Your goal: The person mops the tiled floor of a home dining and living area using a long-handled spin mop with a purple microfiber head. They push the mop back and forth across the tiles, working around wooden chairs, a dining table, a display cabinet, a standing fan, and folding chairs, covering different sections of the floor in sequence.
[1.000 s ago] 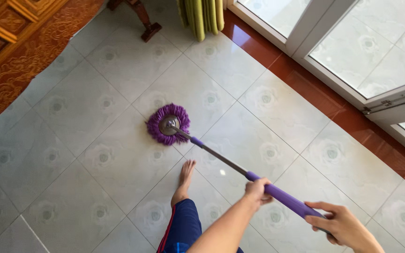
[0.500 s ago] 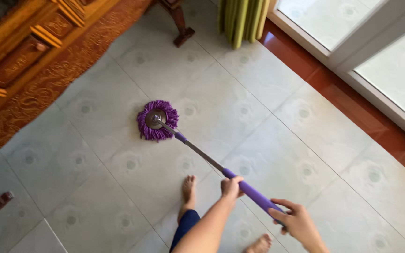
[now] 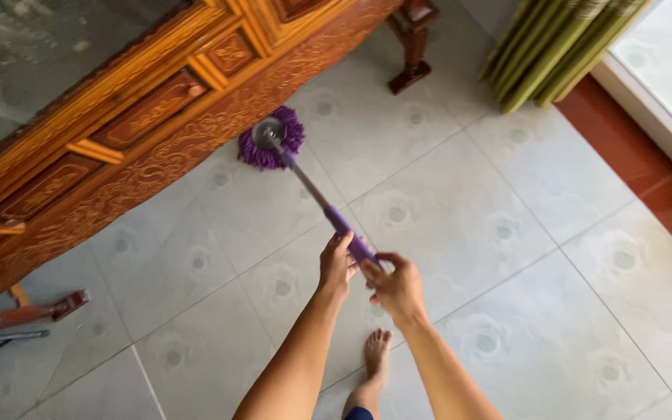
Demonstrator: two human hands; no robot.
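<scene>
A mop with a round purple head (image 3: 271, 140) rests on the tiled floor, its head right against the base of a carved wooden cabinet (image 3: 141, 124). Its thin metal pole with a purple grip (image 3: 340, 222) slants back toward me. My left hand (image 3: 337, 264) wraps the purple grip from the left. My right hand (image 3: 395, 283) holds the grip just behind it, the two hands almost touching. My bare foot (image 3: 376, 351) stands on the tiles below the hands.
Pale grey floor tiles (image 3: 507, 233) fill the view. A carved cabinet leg (image 3: 412, 47) stands at the back. Green curtains (image 3: 558, 50) hang at the upper right beside a red-brown sill strip (image 3: 647, 171). A wooden stand's foot (image 3: 29, 311) lies at the left.
The mop head has slid forward and left across the tiles up to the cabinet base. My view has turned toward the cabinet, and my hands have come closer together on the grip.
</scene>
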